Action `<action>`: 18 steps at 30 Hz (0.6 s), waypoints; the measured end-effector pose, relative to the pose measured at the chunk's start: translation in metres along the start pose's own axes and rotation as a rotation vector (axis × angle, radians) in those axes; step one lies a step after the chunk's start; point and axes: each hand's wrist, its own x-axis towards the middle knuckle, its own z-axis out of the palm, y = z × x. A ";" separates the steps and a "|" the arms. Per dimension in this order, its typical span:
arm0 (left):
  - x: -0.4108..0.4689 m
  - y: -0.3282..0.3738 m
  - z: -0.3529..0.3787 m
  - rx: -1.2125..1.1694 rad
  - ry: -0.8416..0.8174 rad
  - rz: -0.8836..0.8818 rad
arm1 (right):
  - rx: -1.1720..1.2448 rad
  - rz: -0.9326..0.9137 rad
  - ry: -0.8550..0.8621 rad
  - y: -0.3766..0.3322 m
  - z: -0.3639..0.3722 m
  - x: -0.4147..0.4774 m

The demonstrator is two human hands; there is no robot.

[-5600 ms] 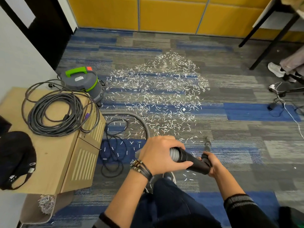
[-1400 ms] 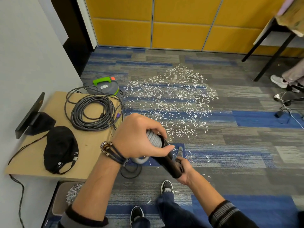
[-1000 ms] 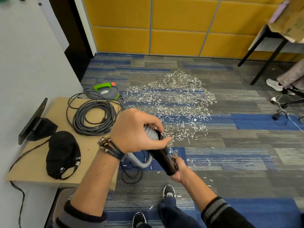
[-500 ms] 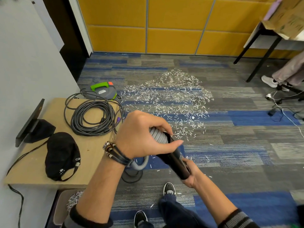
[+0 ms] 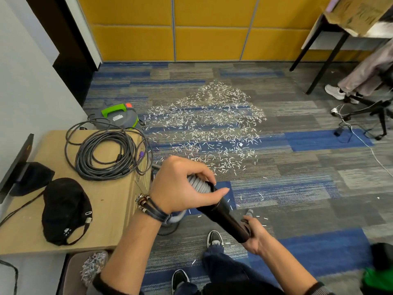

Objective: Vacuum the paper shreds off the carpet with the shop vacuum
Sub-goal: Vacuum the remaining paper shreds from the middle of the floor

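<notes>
At nine o'clock in the view stood a low wooden bench (image 5: 110, 209), carrying a black cap (image 5: 63, 209) at its near end and a loose coil of grey cable (image 5: 102, 154) at its far end. Just beyond the bench, at about ten o'clock, the shop vacuum (image 5: 119, 118) sat on the carpet (image 5: 297, 188): a small grey drum with a bright green carrying handle and an orange-red button on top.

At the centre, the left hand (image 5: 180, 188) was closed over the ribbed grey hose (image 5: 197, 185) where it joined a smooth black tube (image 5: 223, 216), fingers wrapped over the top and thumb lying along the joint. Beaded and dark bands circled that wrist. The tube slanted down toward five o'clock.

At twelve o'clock from the hands, the paper shreds (image 5: 208, 128) lay as a wide, dense patch of short white strips on the grey and blue striped carpet, with a few strays nearer the tube.

The right hand (image 5: 254, 237) was curled round the tube's lower end, gripping it from beneath. At two o'clock, well apart, stood the black base of an office chair (image 5: 374, 107).
</notes>
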 end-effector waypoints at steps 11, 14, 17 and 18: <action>0.018 -0.013 0.059 0.065 -0.074 -0.031 | -0.168 -0.098 0.157 -0.065 -0.024 0.050; 0.018 -0.015 0.071 0.069 -0.058 -0.050 | -0.117 -0.031 0.120 -0.054 -0.029 0.063; 0.026 -0.012 0.054 0.103 -0.010 -0.016 | -0.112 -0.029 0.101 -0.043 -0.013 0.071; 0.029 -0.011 0.044 0.112 0.015 -0.012 | -0.130 -0.035 0.093 -0.041 -0.004 0.072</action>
